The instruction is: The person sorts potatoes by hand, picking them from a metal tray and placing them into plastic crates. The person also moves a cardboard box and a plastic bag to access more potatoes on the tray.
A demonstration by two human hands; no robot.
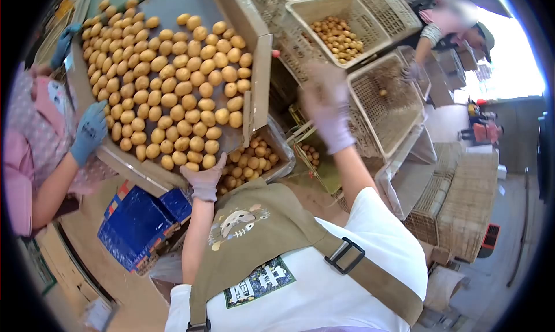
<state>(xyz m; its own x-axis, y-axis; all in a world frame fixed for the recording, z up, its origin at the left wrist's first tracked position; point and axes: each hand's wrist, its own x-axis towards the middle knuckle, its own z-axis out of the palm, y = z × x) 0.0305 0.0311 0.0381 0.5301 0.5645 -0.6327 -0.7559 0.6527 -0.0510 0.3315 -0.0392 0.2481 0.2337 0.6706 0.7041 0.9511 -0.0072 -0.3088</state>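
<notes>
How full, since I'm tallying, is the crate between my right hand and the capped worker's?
Nearly empty: the crate shows one yellowish item, otherwise bare mesh.

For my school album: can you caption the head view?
Gloved left hand at round yellow-brown produce on wide grey tray; gloved right hand blurs near pale plastic crates.

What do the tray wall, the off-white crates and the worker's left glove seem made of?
Tray wall: probably wood or cardboard, matte tan, from its flat, thick edge.
Off-white crates: likely dull plastic, judging by the molded rims and perforated sides.
Left glove: perhaps fabric, matte and pale, with a gathered-looking cuff; weave unclear.
</notes>
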